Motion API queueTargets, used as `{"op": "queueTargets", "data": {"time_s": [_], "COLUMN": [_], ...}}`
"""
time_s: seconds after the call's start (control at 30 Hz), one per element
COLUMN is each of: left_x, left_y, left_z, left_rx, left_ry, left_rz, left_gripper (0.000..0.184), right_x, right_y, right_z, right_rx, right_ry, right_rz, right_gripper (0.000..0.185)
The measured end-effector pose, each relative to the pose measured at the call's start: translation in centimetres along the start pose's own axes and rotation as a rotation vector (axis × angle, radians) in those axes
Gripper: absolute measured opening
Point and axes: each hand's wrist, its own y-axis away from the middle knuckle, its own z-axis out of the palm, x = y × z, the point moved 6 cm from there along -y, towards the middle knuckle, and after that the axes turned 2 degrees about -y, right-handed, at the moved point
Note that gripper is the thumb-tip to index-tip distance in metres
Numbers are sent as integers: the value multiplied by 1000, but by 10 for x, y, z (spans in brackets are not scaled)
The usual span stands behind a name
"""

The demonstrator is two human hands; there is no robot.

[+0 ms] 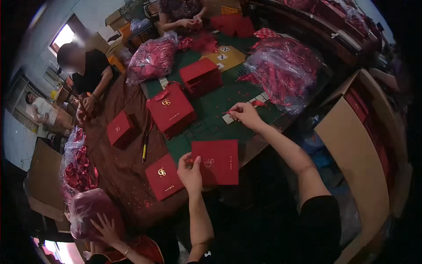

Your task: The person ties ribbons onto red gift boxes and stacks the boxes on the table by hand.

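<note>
Red monogrammed card (224, 171): likely light, stiff, easily creased; best held by edges. Left hand (190, 175) pinches left edge; right hand (245, 115) pinches thin red strip (226, 113).

The head camera looks forward and steeply down from close above the worktable (215, 101), in wide fisheye.

Red square piece (224, 156), flat, one; red strip (226, 113), small, one.
The square is facing you, showing a pale emblem (209, 163) and small lettering (231, 163), its left side resting in your left hand (190, 175); the strip is projecting from your pinched right fingertips (234, 114).
</note>
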Motion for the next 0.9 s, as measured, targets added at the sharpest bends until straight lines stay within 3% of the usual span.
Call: {"op": "queueTargets", "data": {"time_s": [0.03, 0.13, 0.17, 0.23, 0.27, 0.37, 0.43, 0.53, 0.63, 0.67, 0.8, 0.9], "left_x": [1, 1, 6, 1, -4, -19, -17, -11, -6, -10, -8, -7], "left_y": [-1, -5, -5, -10, -10, -18, -19, -15, -15, -16, -17, -16], "left_z": [-2, -8, -9, -4, -1, 0, -3, 2, 1, 1, -2, -4], "left_rx": [28, 122, 163, 109, 114, 67, 111, 82, 81, 82, 81, 133], "left_ry": [73, 181, 26, 243, 330, 487, 319, 484, 482, 491, 460, 389], "left_rz": [100, 98, 24, 39, -60, 23, -68, -30, -7, -46, -30, -51], "left_gripper": [23, 22, 20, 17, 15, 15, 18, 22, 22, 21, 21, 20], "right_x": [-3, -20, -16, -30, -40, -74, -81, -71, -60, -56, -59, -54], "right_y": [0, 8, 8, 17, 27, 55, 65, 69, 68, 65, 66, 65], "right_z": [3, 13, 17, 33, 39, 72, 99, 123, 139, 140, 146, 147], "right_rx": [1, -24, -30, -56, -1, -58, -135, -162, -154, -109, -94, -97], "right_ry": [-55, -398, -553, -639, -622, -434, -274, -188, -222, -35, 105, 69], "right_rz": [33, 162, 210, 211, 226, 115, -51, -63, -88, -213, -310, -289], "right_gripper": [14, 18, 21, 21, 19, 13, 6, 8, 10, 10, 10, 10]}}
